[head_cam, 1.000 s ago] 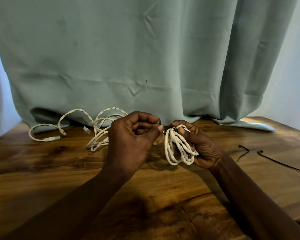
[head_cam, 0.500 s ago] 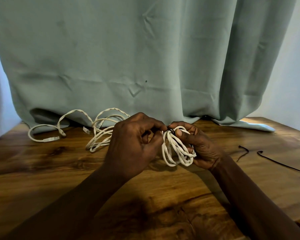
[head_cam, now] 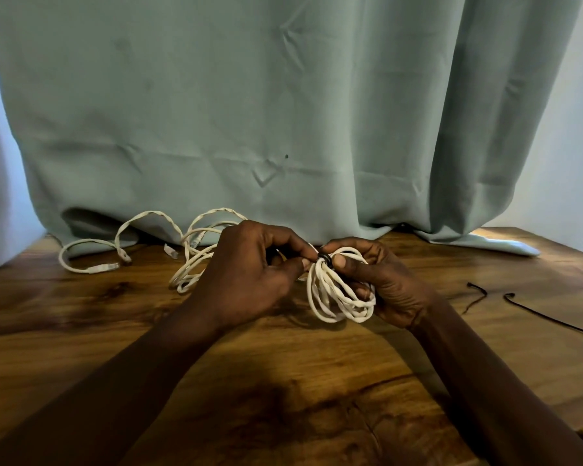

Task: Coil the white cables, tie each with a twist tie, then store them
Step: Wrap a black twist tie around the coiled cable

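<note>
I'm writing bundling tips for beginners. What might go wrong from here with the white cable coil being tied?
1. The thin black twist tie sits at the very top of the coiled white cable, pinched by the left hand while the right hand grips the loops; a slipped pinch would likely let the loops spring apart.
2. The loose white cables lie just behind the left hand on the wooden table; a strand might snag and get dragged along.

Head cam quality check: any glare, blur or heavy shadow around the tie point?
Head view: bright patch on the curtain hem at right, no glare on the coiled cable; forearm shadows darken the table; the black twist tie is small between the fingers of the left hand and right hand, hard to resolve; wide-angle bowing at frame edges.
</note>
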Available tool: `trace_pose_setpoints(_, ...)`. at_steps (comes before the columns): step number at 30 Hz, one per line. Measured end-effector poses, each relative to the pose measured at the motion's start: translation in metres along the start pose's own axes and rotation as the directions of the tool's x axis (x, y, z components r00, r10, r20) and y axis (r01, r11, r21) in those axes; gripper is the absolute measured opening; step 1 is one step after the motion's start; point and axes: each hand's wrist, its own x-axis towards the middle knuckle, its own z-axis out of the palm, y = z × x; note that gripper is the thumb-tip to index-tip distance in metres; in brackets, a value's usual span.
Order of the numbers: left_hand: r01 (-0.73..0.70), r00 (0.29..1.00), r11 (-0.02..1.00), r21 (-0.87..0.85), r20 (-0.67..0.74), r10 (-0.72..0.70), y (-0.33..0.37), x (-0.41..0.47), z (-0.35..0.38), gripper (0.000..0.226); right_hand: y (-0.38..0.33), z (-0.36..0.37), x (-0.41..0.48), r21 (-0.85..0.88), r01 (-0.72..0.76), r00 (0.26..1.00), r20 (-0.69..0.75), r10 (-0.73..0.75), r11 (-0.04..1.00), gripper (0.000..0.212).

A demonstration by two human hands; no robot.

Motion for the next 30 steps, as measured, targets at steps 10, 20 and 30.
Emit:
trace_pose_setpoints(10,0.135,0.991,0.972,-0.191,0.041,-0.13,-0.002,0.003,-0.002,0.014,0.003,0.002,0.002,-0.037,0.001,1.0,-0.02,-0.002,0.999,0.024)
trace_pose_setpoints(20,0.196,0.963,0.95,-0.245,0.228,-0.14,-0.008,0.004,-0.014,0.025,-0.002,0.013,-0.003,-0.036,-0.019,1.0,-0.01,0.018,0.999,0.019)
trace_pose_setpoints(30,0.491,0.851,0.779,-0.39,0.403,-0.335,-0.014,-0.003,-0.014,0.031,0.011,0.003,0.001,-0.146,-0.053,0.993,0.101,0.068,0.988,0.024)
